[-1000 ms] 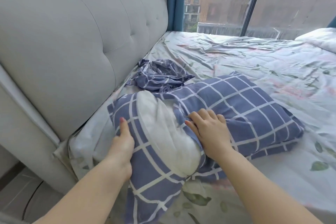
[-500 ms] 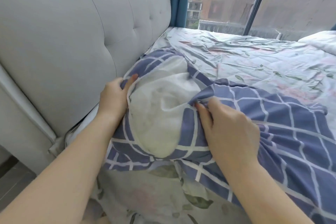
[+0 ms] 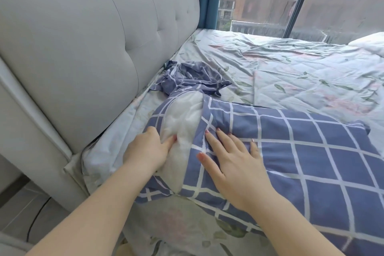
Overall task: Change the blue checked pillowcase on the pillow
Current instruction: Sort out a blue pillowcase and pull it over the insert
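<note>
Pillowcase (image 3: 291,151) lies across the near side of the bed (image 3: 301,64), open end toward the headboard (image 3: 83,48), white pillow (image 3: 182,114) bulging out of it. Right hand (image 3: 230,162) flat on the checks, fingers spread. Left hand (image 3: 145,149) pushes into the bare pillow end; grip or just pressure, can't tell. A second, crumpled case (image 3: 193,77) sits just behind.

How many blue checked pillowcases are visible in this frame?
2. One pillowcase is on the pillow in front; a crumpled pillowcase lies behind it, by the headboard. More may be hidden.
</note>
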Demonstrator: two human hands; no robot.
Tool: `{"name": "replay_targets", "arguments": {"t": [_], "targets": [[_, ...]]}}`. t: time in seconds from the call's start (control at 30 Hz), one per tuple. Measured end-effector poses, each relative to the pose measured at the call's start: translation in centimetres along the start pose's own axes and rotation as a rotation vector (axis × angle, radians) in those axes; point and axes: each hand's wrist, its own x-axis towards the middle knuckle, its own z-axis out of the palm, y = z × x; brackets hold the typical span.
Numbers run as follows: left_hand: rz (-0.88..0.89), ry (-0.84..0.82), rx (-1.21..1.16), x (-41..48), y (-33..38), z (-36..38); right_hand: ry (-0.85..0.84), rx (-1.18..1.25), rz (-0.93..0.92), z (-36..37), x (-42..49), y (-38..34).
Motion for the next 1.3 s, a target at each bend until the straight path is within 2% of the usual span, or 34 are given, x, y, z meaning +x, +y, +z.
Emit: {"name": "replay_targets", "arguments": {"t": [0.23,0.47,0.53,0.67,0.83,1.0,1.13,1.3], "targets": [[0.086,0.138,-0.229,0.5,0.2,0.2,-0.028,-0.016,0.008,3.8,3.9,1.1],[0.027,0.034,-0.746,1.4,0.5,-1.1,-0.016,-0.057,0.044,5.1,7.4,2.8],[0.063,0.012,-0.808,1.4,0.7,-1.2,-0.007,-0.114,0.048,5.6,8.6,3.3],[0.184,0.042,-0.704,1.2,2.4,-0.4,0.009,-0.165,0.074,6.7,11.7,4.6],[0.158,0.124,-0.639,2.1,4.8,0.2,-0.013,-0.163,0.106,6.4,14.9,5.8],[0.096,0.153,-0.696,2.9,3.5,-0.9,-0.138,-0.233,-0.053,7.2,10.2,5.6],[0.072,0.124,-0.647,1.4,2.6,-1.3,-0.179,-0.070,-0.082,6.5,5.3,4.8],[0.096,0.158,-0.558,-0.9,2.8,-1.2,-0.208,-0.069,-0.094,6.4,2.4,4.2]]}}
